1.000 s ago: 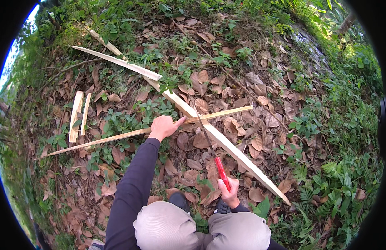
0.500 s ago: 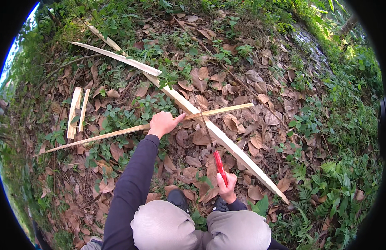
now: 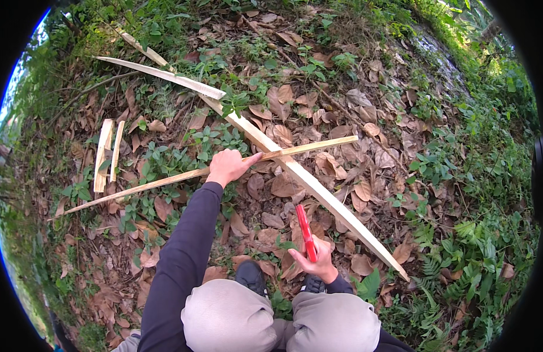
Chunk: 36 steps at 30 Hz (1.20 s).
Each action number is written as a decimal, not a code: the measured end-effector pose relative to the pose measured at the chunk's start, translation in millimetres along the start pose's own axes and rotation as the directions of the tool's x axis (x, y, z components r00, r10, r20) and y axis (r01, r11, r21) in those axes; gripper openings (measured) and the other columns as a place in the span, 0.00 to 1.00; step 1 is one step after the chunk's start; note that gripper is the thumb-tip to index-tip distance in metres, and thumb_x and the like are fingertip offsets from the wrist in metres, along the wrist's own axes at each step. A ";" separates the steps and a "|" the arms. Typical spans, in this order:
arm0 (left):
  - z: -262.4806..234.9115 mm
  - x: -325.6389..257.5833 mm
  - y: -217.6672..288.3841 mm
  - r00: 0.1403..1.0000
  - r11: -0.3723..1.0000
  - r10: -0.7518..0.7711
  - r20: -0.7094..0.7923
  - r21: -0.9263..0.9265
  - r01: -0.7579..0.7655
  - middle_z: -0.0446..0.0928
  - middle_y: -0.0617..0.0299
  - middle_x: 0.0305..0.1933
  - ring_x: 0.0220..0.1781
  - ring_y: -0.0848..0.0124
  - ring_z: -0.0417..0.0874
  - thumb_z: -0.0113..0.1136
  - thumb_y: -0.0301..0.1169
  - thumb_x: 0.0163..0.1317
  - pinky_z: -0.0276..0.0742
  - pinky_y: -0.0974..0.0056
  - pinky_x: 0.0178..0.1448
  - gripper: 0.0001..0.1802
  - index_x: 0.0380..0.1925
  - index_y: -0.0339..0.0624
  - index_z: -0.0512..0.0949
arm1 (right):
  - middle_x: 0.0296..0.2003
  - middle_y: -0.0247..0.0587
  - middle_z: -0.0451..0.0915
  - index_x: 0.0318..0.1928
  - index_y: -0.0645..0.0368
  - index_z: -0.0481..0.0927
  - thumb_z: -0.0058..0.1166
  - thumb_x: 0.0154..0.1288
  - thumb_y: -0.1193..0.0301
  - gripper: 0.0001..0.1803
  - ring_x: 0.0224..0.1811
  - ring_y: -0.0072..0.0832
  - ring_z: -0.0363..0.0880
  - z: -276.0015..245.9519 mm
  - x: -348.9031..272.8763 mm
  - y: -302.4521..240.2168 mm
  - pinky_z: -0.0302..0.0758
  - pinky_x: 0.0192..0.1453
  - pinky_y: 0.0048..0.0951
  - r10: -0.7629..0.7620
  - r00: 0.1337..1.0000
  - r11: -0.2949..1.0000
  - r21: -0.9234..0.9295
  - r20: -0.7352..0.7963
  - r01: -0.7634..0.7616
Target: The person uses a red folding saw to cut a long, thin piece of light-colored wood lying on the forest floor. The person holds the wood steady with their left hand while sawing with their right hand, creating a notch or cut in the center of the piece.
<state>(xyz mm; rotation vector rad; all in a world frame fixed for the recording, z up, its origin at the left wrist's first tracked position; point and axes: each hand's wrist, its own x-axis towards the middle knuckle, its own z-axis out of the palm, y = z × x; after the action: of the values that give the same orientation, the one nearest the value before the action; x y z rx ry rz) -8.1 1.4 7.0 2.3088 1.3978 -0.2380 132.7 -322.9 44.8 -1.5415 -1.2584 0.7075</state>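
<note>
My left hand (image 3: 227, 167) grips a long, thin wooden strip (image 3: 318, 145), its thumb lying along the top. This strip crosses over a longer, thicker wooden plank (image 3: 336, 208) lying slantwise on the ground. In front of my knees, my right hand (image 3: 319, 258) holds a red-handled saw (image 3: 305, 232), thumb off to the left side. The handle stands apart from the wood, a little short of the crossing. No blade can be made out on it now; whether it is folded or just hard to see, I cannot tell.
A pale pointed board (image 3: 166, 75) rests across the plank's far end. Two short wooden pieces (image 3: 104, 155) lie at the left. Brown fallen leaves and low green plants cover the ground; ferns (image 3: 441, 249) grow at the right. My shoes (image 3: 252, 276) are close below the saw.
The saw's blade, seen across the strip before, no longer shows. My right hand has loosened its thumb and tilted the handle. My left hand stays on the strip.
</note>
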 end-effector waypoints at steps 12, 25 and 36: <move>5.5 0.0 0.6 0.997 0.999 0.050 -0.053 0.025 -0.048 0.83 0.41 0.27 0.36 0.46 0.87 0.43 0.77 0.60 0.81 0.48 0.44 0.52 0.21 0.32 0.85 | 0.13 0.34 0.67 0.24 0.60 0.75 0.60 0.64 0.78 0.12 0.12 0.25 0.67 20.8 -1.4 12.4 0.62 0.20 0.31 0.060 0.966 0.998 -0.010 -0.251 -0.064; 7.8 7.2 -6.5 0.993 0.995 0.087 -0.084 0.065 -0.082 0.84 0.44 0.28 0.36 0.49 0.87 0.39 0.76 0.63 0.82 0.50 0.44 0.51 0.23 0.35 0.86 | 0.13 0.34 0.68 0.23 0.61 0.76 0.59 0.62 0.78 0.10 0.11 0.24 0.67 29.3 1.7 21.6 0.62 0.19 0.29 0.045 0.964 0.998 -0.023 -0.263 -0.053; -0.9 48.0 -10.2 0.974 0.995 0.101 0.203 -0.047 -0.093 0.85 0.41 0.34 0.44 0.46 0.86 0.34 0.67 0.70 0.79 0.48 0.54 0.48 0.29 0.30 0.86 | 0.12 0.33 0.64 0.24 0.63 0.77 0.58 0.62 0.76 0.09 0.12 0.21 0.64 9.9 -13.8 8.9 0.61 0.20 0.29 0.149 0.945 0.988 -0.002 -0.290 -0.156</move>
<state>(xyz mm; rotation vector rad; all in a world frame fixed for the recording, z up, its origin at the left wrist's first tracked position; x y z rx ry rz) 5.9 44.3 -12.2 2.2431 1.1755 -0.4044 123.3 -332.5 31.2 -1.7074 -0.9404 0.5404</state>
